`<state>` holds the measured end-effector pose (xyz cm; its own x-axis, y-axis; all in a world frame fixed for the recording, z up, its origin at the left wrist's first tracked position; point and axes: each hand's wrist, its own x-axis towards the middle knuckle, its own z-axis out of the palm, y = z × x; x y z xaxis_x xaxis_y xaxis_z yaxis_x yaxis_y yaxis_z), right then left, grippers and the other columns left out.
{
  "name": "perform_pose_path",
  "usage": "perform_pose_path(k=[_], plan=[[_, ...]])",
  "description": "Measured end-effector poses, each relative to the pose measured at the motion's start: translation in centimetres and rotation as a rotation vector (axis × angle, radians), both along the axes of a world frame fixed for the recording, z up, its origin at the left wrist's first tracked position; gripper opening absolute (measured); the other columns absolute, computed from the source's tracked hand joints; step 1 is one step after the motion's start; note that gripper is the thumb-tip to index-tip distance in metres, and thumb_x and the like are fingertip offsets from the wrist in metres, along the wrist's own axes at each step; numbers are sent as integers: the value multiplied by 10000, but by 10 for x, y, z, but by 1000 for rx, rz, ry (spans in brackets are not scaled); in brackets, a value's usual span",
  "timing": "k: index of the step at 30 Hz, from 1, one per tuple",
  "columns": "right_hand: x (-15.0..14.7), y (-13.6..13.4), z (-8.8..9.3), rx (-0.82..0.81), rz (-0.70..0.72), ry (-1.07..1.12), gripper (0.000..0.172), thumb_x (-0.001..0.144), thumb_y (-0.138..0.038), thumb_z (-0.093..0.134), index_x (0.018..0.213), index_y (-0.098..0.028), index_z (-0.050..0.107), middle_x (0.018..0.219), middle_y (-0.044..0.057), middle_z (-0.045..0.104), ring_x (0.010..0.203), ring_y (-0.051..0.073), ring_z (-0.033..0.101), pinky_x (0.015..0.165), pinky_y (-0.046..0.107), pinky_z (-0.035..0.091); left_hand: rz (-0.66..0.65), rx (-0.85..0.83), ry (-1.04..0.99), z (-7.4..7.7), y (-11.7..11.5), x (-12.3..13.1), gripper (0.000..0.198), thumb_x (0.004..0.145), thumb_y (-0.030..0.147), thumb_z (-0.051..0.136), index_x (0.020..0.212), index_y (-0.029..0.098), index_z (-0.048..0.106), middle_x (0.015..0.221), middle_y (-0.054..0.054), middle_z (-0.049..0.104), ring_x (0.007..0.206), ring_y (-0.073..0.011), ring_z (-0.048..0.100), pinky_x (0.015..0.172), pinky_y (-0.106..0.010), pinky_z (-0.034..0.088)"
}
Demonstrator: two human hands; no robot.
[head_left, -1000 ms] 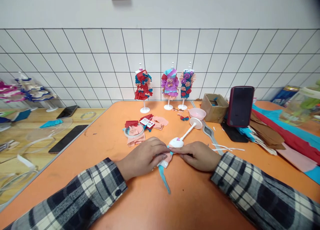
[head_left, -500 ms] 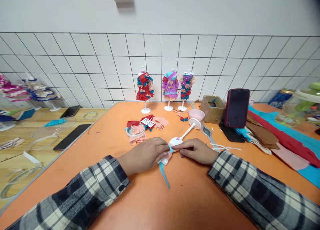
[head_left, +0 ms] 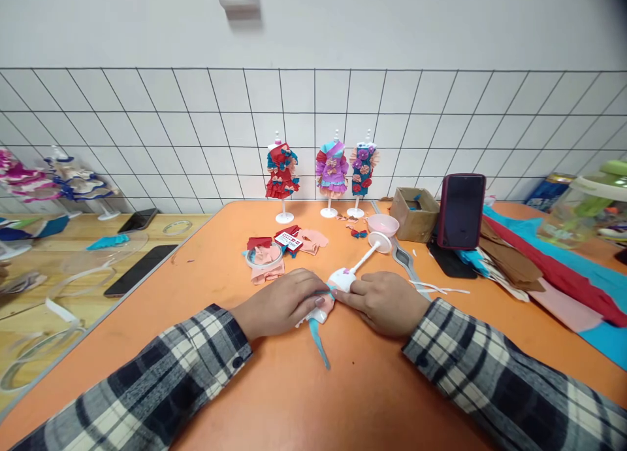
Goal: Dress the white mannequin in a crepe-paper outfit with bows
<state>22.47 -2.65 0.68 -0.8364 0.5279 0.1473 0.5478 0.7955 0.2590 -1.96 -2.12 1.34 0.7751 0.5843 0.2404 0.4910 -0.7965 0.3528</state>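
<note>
A small white mannequin point(head_left: 341, 280) lies on its side on the orange table, its stem and round base point(head_left: 380, 242) pointing away to the upper right. Pale pink cloth and a blue fabric strip point(head_left: 319, 344) are on its body; the strip's loose end trails toward me. My left hand point(head_left: 290, 302) is curled over the mannequin's left side, fingers closed on it. From the right, my right hand point(head_left: 386, 302) presses its bent fingers against the waist, where the blue cloth crosses. What lies under the fingertips is hidden.
Dressed mannequins point(head_left: 283, 176) stand along the wall. Fabric scraps with a tape roll point(head_left: 264, 256) lie behind my left hand. At right are a pink bowl point(head_left: 383, 225), a cardboard box point(head_left: 415, 214), an upright phone point(head_left: 462, 210), scissors point(head_left: 403, 260) and folded fabric point(head_left: 548, 268).
My right hand has shifted slightly and turned, its fingers now more folded against the mannequin's waist. My left hand stays over the mannequin. The whole view has shifted slightly.
</note>
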Motion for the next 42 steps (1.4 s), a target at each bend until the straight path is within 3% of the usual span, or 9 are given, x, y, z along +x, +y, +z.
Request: perform_pose_path(k=[9, 17, 29, 38, 42], plan=[[11, 8, -8, 92, 96, 2, 381, 948, -206, 467, 1324, -229, 530, 857, 44, 683, 705, 163, 563, 563, 314, 266, 2, 24, 60, 2, 0, 3, 314, 1009, 317, 359, 1087, 175, 628, 1014, -93, 628, 954, -212, 569, 850, -336, 451], [8, 6, -5, 73, 74, -14, 354, 949, -238, 459, 1286, -207, 563, 852, 58, 695, 686, 161, 561, 566, 317, 267, 29, 29, 48, -4, 0, 2, 320, 1008, 311, 374, 1167, 179, 618, 1042, -99, 618, 969, -215, 558, 851, -338, 450], [19, 13, -12, -1, 86, 137, 486, 927, -188, 464, 1389, -336, 476, 997, 20, 700, 769, 140, 599, 624, 272, 344, 32, 84, 115, 4, -2, 7, 311, 997, 335, 413, 1023, 166, 673, 912, -78, 624, 884, -204, 574, 776, -309, 445], [22, 10, -13, 75, 194, 294, 393, 927, -204, 452, 1290, -275, 586, 986, 41, 708, 787, 144, 621, 657, 277, 389, 19, 59, 80, 3, -2, 7, 295, 992, 321, 423, 1014, 166, 673, 922, -83, 627, 892, -205, 572, 792, -312, 449], [18, 5, -10, 76, 161, 327, 383, 924, -190, 447, 1266, -261, 603, 925, 38, 714, 738, 148, 614, 629, 293, 363, 25, 53, 68, 1, -2, 7, 275, 986, 305, 438, 1064, 167, 663, 944, -85, 628, 909, -208, 571, 800, -317, 452]])
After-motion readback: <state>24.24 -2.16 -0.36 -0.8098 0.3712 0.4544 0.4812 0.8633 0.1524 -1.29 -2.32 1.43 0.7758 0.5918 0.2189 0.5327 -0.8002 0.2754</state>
